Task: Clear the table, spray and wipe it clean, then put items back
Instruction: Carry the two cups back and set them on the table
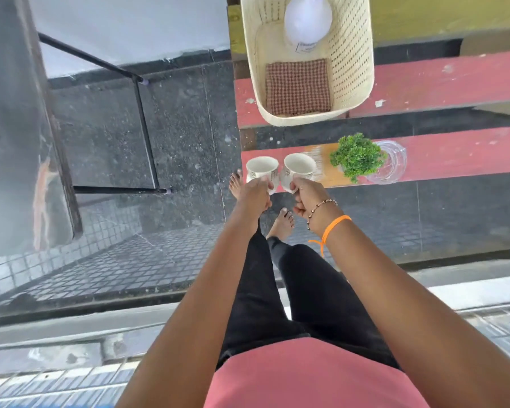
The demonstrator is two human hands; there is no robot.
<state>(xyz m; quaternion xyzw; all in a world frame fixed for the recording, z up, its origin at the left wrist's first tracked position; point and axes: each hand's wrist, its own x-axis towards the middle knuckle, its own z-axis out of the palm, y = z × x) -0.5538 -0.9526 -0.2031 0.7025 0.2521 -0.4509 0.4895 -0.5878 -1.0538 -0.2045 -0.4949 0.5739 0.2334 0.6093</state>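
Note:
Two white cups stand side by side at the left end of the near red bench plank (pixel 454 156). My left hand (pixel 255 191) grips the left cup (pixel 261 169) and my right hand (pixel 306 195) grips the right cup (pixel 298 167). Just right of the cups is a small green plant (pixel 357 156), with a clear glass dish (pixel 390 163) partly hidden behind it. On the far plank sits a cream plastic basket (pixel 354 54) holding a white spray bottle (pixel 306 20) and a folded checked cloth (pixel 298 86).
A dark table (pixel 9 128) with black metal legs (pixel 145 128) stands at the left. Dark stone floor (pixel 174 128) lies between it and the bench. My bare feet (pixel 281 223) stand just in front of the bench.

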